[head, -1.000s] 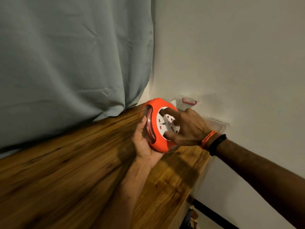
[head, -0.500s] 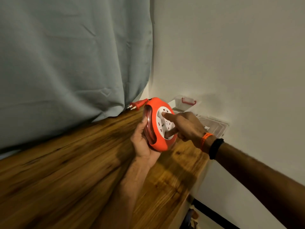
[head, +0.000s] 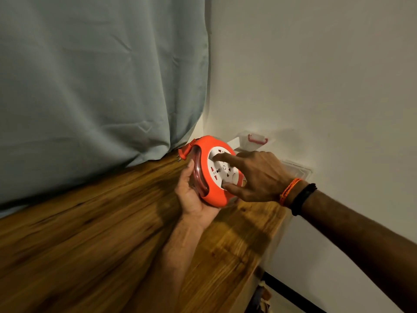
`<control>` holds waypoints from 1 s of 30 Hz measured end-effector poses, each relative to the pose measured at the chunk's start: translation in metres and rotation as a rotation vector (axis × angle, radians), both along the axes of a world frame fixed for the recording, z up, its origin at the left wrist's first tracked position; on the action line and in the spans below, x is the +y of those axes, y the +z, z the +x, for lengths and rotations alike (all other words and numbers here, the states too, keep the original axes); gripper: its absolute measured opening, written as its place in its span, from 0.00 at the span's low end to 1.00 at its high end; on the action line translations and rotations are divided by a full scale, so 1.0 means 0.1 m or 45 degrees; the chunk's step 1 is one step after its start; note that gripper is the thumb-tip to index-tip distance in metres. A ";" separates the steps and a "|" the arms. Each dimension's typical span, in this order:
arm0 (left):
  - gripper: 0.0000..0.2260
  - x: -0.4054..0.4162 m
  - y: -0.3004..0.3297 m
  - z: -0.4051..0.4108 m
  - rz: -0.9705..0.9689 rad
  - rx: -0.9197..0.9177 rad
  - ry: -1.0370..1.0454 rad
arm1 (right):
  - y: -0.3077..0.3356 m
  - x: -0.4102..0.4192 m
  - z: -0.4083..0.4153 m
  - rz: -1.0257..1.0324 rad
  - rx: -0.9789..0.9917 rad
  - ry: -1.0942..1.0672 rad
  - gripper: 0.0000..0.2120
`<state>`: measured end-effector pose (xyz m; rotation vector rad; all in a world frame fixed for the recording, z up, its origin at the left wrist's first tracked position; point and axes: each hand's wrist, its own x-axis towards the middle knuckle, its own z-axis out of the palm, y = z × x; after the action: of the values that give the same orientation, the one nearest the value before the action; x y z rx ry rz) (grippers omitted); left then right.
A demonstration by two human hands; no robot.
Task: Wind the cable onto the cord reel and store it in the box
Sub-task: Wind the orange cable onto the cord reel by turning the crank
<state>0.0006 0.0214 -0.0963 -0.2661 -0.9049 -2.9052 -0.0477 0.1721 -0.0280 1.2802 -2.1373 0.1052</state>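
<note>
Reel (head: 208, 175) in hands | box (head: 293, 169) mostly hidden (clear plastic)

Wooden tabletop (head: 94, 249), warm brown, strongly grained, filling lower left and running up into the room corner. Grain blurred. Right edge of tabletop ending short of the wall, leaving a narrow gap.

Grey-blue curtain (head: 101, 75) covering upper left, hanging in soft folds, lower hem touching the tabletop's far edge.

Plain off-white wall (head: 316, 71) occupying upper right, meeting the curtain at the corner.

Dark strip (head: 291, 292) low on the wall, beside the gap, running diagonally to the bottom edge. Unidentifiable items below the tabletop edge, too dim to tell.
</note>
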 end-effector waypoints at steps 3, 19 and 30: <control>0.30 0.00 0.00 0.01 0.014 0.007 -0.001 | 0.01 -0.04 -0.05 0.067 0.028 0.024 0.30; 0.44 0.10 0.02 0.01 -0.073 0.106 -0.055 | -0.10 -0.06 -0.02 -0.370 -0.316 -0.037 0.29; 0.37 0.03 -0.01 0.00 -0.024 -0.039 -0.122 | -0.06 0.11 0.02 -0.393 -0.364 -0.024 0.29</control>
<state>0.0005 0.0243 -0.0973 -0.2742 -0.9499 -2.9979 -0.0453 0.1831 -0.0339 1.1152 -2.2574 0.6188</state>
